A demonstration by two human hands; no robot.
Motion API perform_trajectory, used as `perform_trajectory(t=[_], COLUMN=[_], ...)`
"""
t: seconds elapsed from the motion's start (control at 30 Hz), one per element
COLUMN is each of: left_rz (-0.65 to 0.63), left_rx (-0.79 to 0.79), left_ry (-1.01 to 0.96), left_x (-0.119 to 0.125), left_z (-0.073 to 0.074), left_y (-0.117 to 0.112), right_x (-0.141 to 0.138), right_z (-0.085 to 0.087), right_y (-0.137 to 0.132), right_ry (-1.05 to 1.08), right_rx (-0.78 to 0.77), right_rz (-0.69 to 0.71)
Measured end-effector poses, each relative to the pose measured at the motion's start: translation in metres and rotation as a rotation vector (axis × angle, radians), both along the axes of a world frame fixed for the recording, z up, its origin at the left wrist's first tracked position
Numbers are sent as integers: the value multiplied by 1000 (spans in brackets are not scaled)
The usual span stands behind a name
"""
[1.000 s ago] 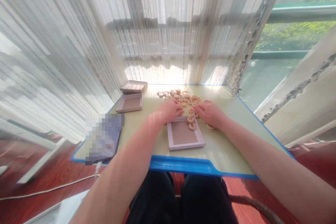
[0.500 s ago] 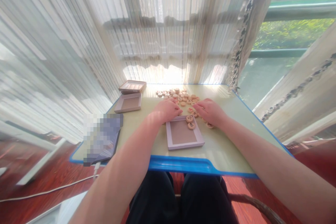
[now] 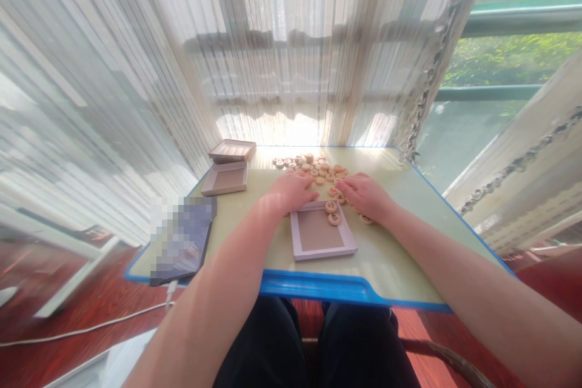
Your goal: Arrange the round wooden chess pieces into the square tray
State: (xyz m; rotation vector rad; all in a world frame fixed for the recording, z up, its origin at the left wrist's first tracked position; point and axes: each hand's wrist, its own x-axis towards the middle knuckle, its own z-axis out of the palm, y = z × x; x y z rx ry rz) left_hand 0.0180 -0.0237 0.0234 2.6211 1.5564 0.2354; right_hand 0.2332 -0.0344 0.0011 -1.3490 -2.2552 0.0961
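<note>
A shallow white-rimmed tray (image 3: 321,251) lies on the pale green table (image 3: 400,254) in front of me. Two round wooden game discs (image 3: 332,213) sit in its far right corner. My left hand (image 3: 291,191) rests palm down just behind the tray's far left corner, fingers curled over discs. My right hand (image 3: 366,194) lies palm down behind the far right corner, fingertips among loose discs. A pile of several more wooden discs (image 3: 309,167) spreads across the table beyond both hands. One disc (image 3: 366,219) lies under my right wrist.
Two more shallow trays (image 3: 226,179) (image 3: 231,150) sit at the table's far left. A dark flat device (image 3: 182,241) with a white cable lies at the near left corner. Sheer curtains hang close behind the table. Red wooden floor lies below.
Both hands stay nearly in place over the discs; the view has only shifted a little. The tray and its two discs have not moved.
</note>
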Motion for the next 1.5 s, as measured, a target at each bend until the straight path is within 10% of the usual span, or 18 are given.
perform_trajectory(t=[0.57, 0.9, 1.23, 1.5], left_rz=[165, 151, 431, 298], left_rx=[105, 62, -13, 47], left_ry=[-274, -35, -116, -92], left_x=[-22, -26, -34, -26], left_z=[-4, -5, -7, -2], left_y=[16, 12, 20, 12], right_x=[1, 2, 1, 3], right_z=[3, 3, 6, 4], right_y=[-3, -4, -5, -3], right_ry=[38, 59, 52, 77], right_rx=[-1, -4, -18, -38], right_rz=[-31, -33, -39, -55])
